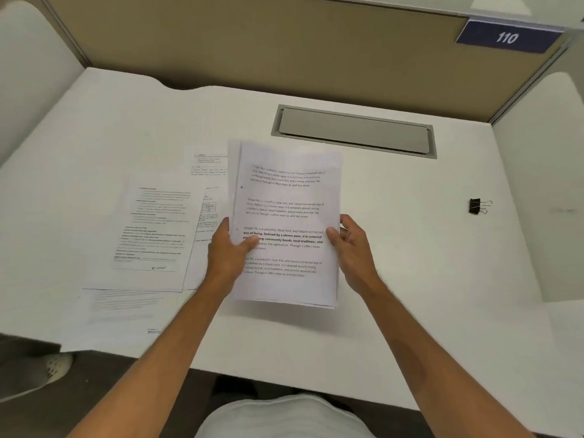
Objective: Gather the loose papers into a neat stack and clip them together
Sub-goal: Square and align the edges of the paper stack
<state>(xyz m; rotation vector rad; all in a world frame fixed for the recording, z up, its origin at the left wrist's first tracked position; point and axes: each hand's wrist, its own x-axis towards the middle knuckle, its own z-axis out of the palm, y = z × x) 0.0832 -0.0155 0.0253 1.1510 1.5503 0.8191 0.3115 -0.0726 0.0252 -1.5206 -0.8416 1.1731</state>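
The gathering step is under way, as I judge it, and the clipping has not begun. The left hand [227, 251] grips the left edge of a held sheaf [284, 200] of printed pages, thumb laid across the text. The right hand [350, 245] pinches the right edge, thumb on the front and fingers curled behind. The sheaf hangs between both hands above the counter [410, 279], casting a shadow below it. Offset edges at its left and bottom show that the pages are not yet squared.

More loose sheets [151, 229] lie overlapping on the counter just to the left of the left hand, with another sheet [120, 308] nearer the front edge. The binder clip [478, 206] lies well apart to the right, beyond the right hand, untouched.

The next move probably calls for adding those remaining sheets to the sheaf and tapping the edges flush before reaching right for the clip.
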